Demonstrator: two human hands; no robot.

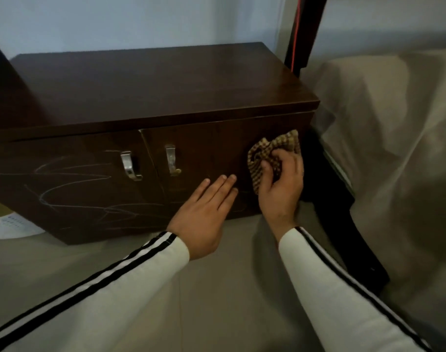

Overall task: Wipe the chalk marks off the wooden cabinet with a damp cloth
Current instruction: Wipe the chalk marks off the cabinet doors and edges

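A: Right grip (280, 179)?
B: Fingers curled tight round a bunched checked cloth (272, 151), brown and tan, pressing it vs the front of the right door near its far right edge, upper half.

A: Left grip (206, 209)?
B: Flat, fingers straight and together, nothing in it. Palm laid on the same door, low down, just left of the cloth hand. The two hands are near, not touching.

A: Cabinet?
B: Dark wooden cabinet (153, 82), low, two doors, sitting on a pale floor (217, 288). Each door has a metal handle: left handle (129, 165), right handle (171, 160), close either side of the door gap.

A: Chalk?
B: Chalk marks (72, 189), pale looping scribbles, mostly across the left door, some running low onto the right door w/ fainter lines by the left fingertips. Area round the cloth looks plain dark.

A: Else?
B: White sleeves w/ black stripes. Pale draped sheet (394, 148) to the right, dark post (305, 31) behind the cabinet corner, white perforated thing (11, 227) on the floor at left.
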